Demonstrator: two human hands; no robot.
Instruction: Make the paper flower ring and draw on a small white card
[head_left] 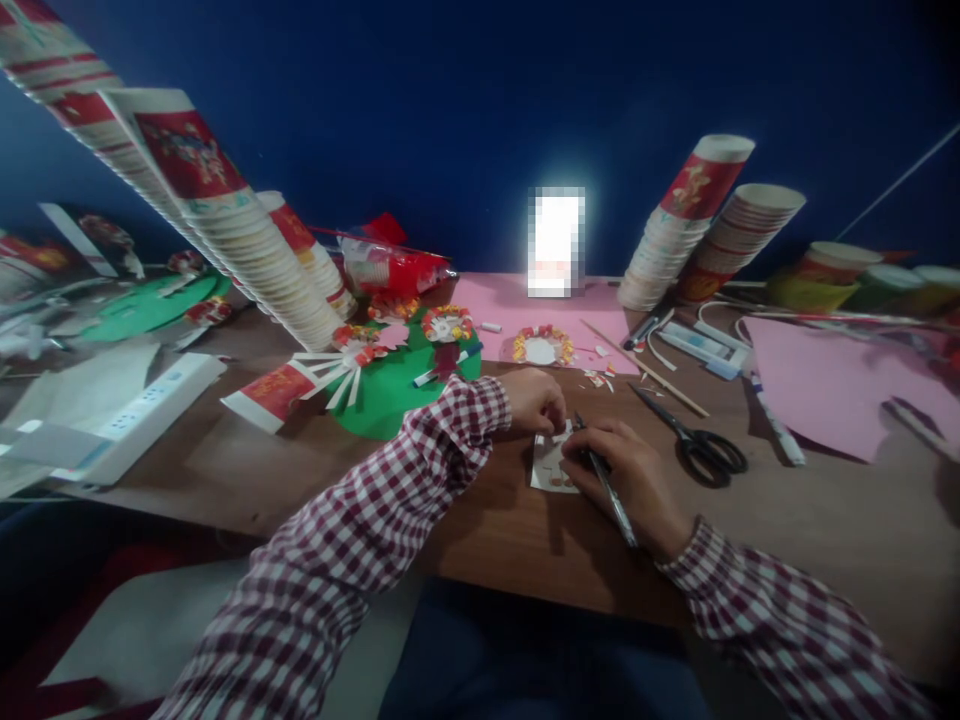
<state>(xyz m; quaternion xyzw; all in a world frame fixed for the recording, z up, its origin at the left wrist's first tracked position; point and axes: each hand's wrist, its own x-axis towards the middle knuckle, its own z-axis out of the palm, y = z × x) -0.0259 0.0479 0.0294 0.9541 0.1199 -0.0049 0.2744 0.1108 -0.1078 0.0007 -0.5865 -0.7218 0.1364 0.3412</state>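
A small white piece of paper (550, 478) with brown printed marks lies on the brown table, under both my hands. My left hand (534, 403) has its fingers curled down at the paper's upper edge. Whatever its fingertips pinch is too small to make out. Resting at the paper's right side, my right hand (634, 475) is closed, with a slim pen-like tool (616, 505) held slanting between its fingers. The tool's thin end points away from me. Black-handled scissors (694, 440) lie just right of that hand.
Tall stacks of paper cups (225, 220) lean at the left, with more cups (686, 220) at the right. Green card (367, 412), pink sheets (817, 390), a wooden stick (660, 380), a white marker (780, 430) and a power strip (142, 415) surround the work spot. A bright phone-like screen (556, 240) stands behind.
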